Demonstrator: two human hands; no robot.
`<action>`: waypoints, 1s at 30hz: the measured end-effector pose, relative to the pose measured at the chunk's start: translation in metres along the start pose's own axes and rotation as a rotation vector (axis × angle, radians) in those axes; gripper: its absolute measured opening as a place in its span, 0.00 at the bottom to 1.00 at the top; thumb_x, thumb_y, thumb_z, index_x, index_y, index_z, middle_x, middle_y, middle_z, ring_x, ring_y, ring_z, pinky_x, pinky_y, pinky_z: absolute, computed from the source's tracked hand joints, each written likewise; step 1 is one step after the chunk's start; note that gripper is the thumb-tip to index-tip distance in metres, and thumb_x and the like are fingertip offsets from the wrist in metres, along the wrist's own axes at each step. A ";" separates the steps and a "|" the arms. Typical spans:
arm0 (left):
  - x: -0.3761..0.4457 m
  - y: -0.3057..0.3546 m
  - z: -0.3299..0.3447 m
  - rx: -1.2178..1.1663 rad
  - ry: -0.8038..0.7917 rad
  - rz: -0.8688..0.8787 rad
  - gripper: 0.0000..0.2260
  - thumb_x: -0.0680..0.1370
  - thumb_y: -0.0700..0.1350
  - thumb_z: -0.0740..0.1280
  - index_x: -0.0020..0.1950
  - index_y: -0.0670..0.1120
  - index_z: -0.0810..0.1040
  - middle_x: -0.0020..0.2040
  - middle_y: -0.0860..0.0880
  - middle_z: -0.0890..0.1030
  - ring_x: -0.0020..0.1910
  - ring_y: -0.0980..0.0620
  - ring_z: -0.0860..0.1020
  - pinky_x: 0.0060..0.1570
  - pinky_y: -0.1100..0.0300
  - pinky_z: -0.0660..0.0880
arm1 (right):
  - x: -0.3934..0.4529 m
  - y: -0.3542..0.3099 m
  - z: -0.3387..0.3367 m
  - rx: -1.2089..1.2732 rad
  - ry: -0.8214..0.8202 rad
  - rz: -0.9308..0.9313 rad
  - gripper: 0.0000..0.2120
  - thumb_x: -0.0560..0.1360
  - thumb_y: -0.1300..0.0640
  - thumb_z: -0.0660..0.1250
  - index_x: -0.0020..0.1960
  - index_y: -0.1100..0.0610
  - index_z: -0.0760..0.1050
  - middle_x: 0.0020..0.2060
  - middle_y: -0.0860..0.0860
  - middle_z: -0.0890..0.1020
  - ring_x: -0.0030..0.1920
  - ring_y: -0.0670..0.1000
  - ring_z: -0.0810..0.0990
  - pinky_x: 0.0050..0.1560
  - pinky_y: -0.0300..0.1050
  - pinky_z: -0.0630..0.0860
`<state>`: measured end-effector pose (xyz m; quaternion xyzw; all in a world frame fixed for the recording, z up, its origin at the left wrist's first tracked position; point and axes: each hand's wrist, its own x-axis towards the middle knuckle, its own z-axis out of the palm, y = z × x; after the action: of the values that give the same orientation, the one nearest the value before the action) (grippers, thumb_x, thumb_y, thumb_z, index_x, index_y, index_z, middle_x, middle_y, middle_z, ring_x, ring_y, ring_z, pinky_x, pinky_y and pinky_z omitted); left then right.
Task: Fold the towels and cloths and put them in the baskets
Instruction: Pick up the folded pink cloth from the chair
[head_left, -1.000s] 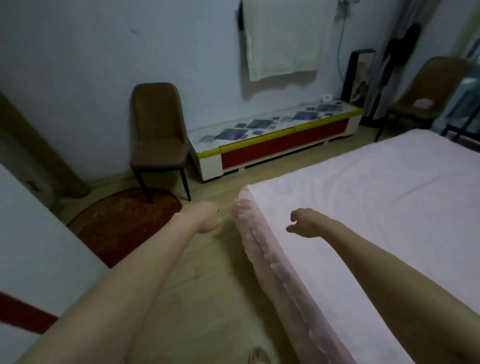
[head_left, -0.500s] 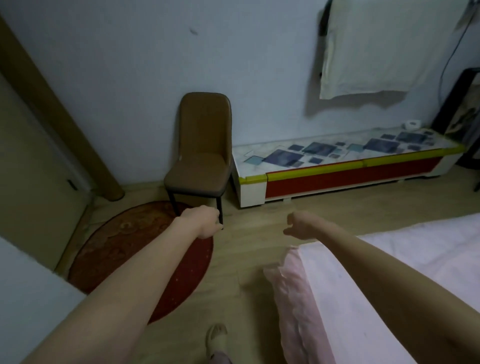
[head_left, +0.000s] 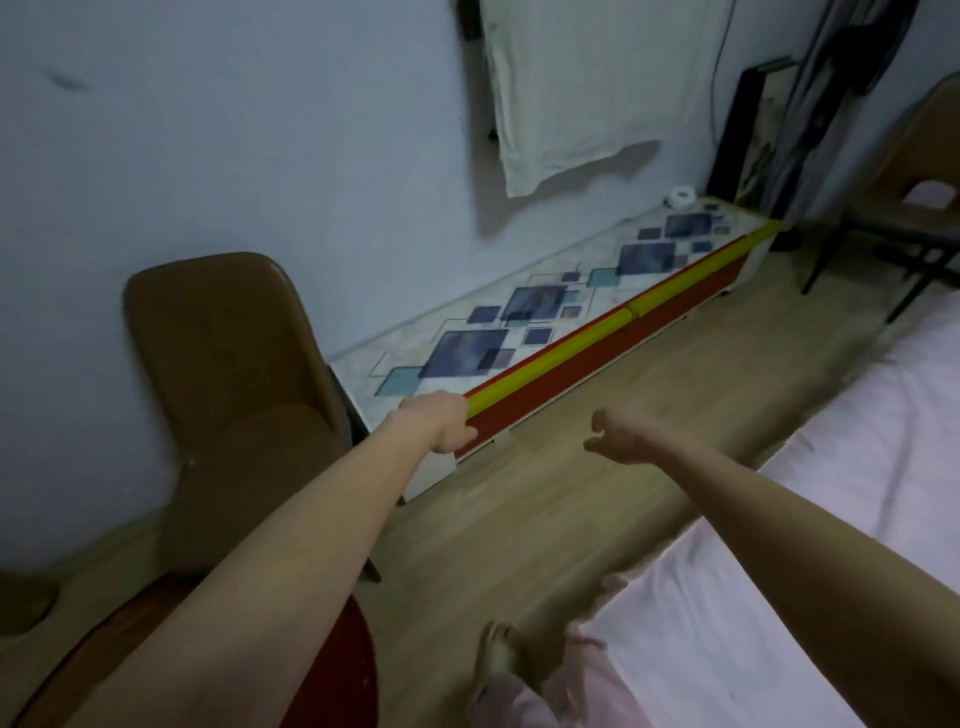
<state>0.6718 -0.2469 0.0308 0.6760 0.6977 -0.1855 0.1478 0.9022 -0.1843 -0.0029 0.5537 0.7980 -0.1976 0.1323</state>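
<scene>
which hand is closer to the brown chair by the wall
Left. The left hand hangs just right of the brown chair, in front of the low cabinet. The right hand is farther right, over the floor near the bed.

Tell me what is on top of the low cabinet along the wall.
The low cabinet carries a patterned cover and a small white round object. The left hand hides its near corner.
</scene>
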 end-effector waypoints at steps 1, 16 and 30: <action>0.031 0.001 -0.011 0.013 0.004 0.033 0.21 0.81 0.56 0.56 0.68 0.45 0.70 0.66 0.44 0.74 0.62 0.44 0.74 0.59 0.51 0.72 | 0.025 0.009 -0.009 0.013 0.006 0.022 0.20 0.78 0.49 0.63 0.64 0.62 0.73 0.62 0.59 0.77 0.61 0.58 0.76 0.60 0.50 0.74; 0.451 0.068 -0.224 0.149 0.052 0.366 0.20 0.80 0.55 0.57 0.68 0.46 0.70 0.66 0.44 0.74 0.61 0.44 0.74 0.59 0.52 0.72 | 0.311 0.184 -0.183 0.190 0.113 0.369 0.20 0.79 0.50 0.62 0.67 0.60 0.70 0.63 0.58 0.75 0.62 0.57 0.75 0.62 0.53 0.73; 0.783 0.354 -0.422 0.318 -0.028 0.821 0.25 0.81 0.56 0.56 0.74 0.43 0.63 0.72 0.42 0.67 0.67 0.44 0.69 0.63 0.52 0.69 | 0.450 0.496 -0.310 0.348 0.191 0.817 0.17 0.79 0.49 0.59 0.58 0.61 0.74 0.53 0.56 0.78 0.54 0.56 0.77 0.55 0.51 0.76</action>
<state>1.0108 0.6484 0.0268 0.9089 0.3320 -0.2257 0.1129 1.2105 0.4863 -0.0053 0.8529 0.4777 -0.2085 0.0303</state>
